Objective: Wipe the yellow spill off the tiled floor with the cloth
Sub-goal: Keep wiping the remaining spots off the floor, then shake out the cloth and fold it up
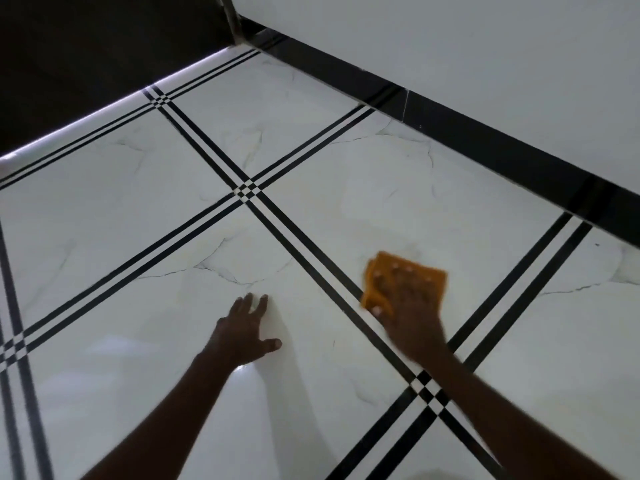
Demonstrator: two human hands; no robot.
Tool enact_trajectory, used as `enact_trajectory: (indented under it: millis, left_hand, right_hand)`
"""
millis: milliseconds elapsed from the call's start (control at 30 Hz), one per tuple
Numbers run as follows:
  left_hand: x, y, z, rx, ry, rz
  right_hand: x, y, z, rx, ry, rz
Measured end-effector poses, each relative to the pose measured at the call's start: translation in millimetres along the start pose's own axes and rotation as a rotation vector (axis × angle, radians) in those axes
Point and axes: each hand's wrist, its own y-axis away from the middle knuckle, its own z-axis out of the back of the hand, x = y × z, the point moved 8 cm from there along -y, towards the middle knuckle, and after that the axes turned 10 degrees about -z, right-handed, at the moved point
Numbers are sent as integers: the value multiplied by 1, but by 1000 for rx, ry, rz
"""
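An orange cloth lies flat on the white marble-look tiled floor, right of centre. My right hand presses down on it with fingers spread and straight; the hand is blurred. My left hand rests flat on the tile to the left, fingers spread, holding nothing. A faint yellowish smear shows on the tile just beyond the cloth; its edges are hard to make out.
Black double stripes cross the floor and meet in small checkered squares. A black skirting runs along the white wall at the right. A dark panel with a lit lower edge bounds the floor at the back left.
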Motion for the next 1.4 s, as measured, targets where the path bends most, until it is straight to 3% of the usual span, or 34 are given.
enact_trajectory:
  millis: [67,167,267,367,433,500,567,733,833,967,1167,1400]
  left_hand:
    - [-16,1,-9,-42,-28,12]
    - [-17,-5,-5,-7,-22,41]
    - [0,-6,24,71,64,47]
    - [15,-1,80,21,29,44]
    - [22,10,119,-17,-5,49]
    - [26,25,159,-27,57,51]
    - [22,48,203,-58,287,26]
    - [0,160,353,-387,1237,-93]
    - [-21,231,441,-500,1485,-140]
    - [-43,328,572,-660,1499,-213]
    - [-96,452,728,-875,1237,-373]
    - [-139,549,830,-771,1428,-435]
  right_hand:
    - [-73,-26,25,-49,32,-219]
    - [-76,-67,36,-9,44,-461]
    - [42,-100,19,63,-1,-257]
    - [165,-103,21,251,-148,-27]
    - [211,-104,47,484,-411,-92]
    - [231,-115,89,532,-591,-193]
    - [243,-121,148,524,-711,-230]
    - [295,-128,368,363,-760,-143]
    - [328,-129,498,232,-714,-21]
    - [372,-130,659,252,-810,-16]
    - [422,-105,839,461,-1116,-93]
    - [434,-81,992,430,-1177,-164]
